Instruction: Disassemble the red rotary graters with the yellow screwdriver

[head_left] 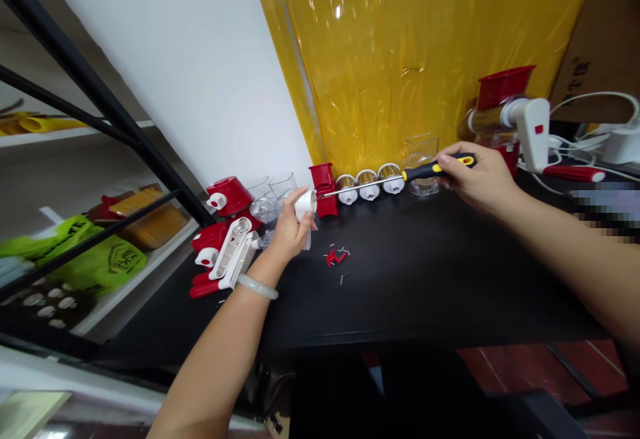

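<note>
My left hand (291, 229) is closed around a white plastic part (305, 206), its round open end turned to the right. In my right hand (473, 175) is a screwdriver (433, 168) with a black and yellow handle, held level. Its long metal shaft points left, and the tip is at or just by the mouth of the white part; whether it touches a screw is hidden. Below my left hand, small red plastic pieces (334, 257) and several loose screws (342, 279) lie on the black table (400, 279).
Several grater drums (369, 185) line the back, beside a red part (324, 189) and a clear container (424, 165). Red bodies (230, 195) and white crank handles (233, 252) sit left. An assembled rotary grater (520, 119) stands right, near white cables (595, 132). A shelf rack (100, 105) borders the left.
</note>
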`<state>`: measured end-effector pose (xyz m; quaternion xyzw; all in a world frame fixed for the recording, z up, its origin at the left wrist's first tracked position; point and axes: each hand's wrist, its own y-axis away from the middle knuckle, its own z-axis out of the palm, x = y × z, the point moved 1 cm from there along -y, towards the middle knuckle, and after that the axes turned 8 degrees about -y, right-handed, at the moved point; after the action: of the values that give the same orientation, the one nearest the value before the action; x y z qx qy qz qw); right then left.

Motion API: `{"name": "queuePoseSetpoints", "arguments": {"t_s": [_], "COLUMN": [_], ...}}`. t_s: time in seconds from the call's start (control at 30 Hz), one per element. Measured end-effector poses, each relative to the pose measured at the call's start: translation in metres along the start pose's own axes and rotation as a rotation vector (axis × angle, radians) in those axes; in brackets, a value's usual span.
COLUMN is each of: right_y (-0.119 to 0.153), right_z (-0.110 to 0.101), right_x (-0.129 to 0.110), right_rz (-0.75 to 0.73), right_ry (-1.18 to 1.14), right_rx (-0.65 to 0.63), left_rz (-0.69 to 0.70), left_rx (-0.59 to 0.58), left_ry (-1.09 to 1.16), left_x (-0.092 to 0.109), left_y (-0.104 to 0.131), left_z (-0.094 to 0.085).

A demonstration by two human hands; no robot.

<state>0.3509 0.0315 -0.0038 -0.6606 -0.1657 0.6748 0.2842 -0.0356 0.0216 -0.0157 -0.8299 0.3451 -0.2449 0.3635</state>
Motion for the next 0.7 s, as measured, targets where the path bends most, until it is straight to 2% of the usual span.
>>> {"name": "queuePoseSetpoints", "arguments": {"t_s": [0.17,0.3,0.53,0.7], "right_y": [0.008,0.008,0.005,0.009], "right_z": [0.010,0.007,0.001,0.008], "right_x": [-0.012,-0.018,-0.015,-0.015], "right_rz": [0.044,0.033,0.027,0.021], "right_ry": [-0.026,0.036,0.045,0.031], "right_rx": [-0.040,-0.038,-0.017,-0.023], "left_rz": [0.022,0.044,0.025,0.028], "left_rx": [0.007,0.002,-0.017,-0.033], "left_ry": [0.001,-0.035,-0.091,0.015], "left_x": [0.000,0.001,0.000,0.000], "left_y": [0.000,0.000,-0.001,0.000], "left_z": [0.000,0.000,-0.002,0.003]}}
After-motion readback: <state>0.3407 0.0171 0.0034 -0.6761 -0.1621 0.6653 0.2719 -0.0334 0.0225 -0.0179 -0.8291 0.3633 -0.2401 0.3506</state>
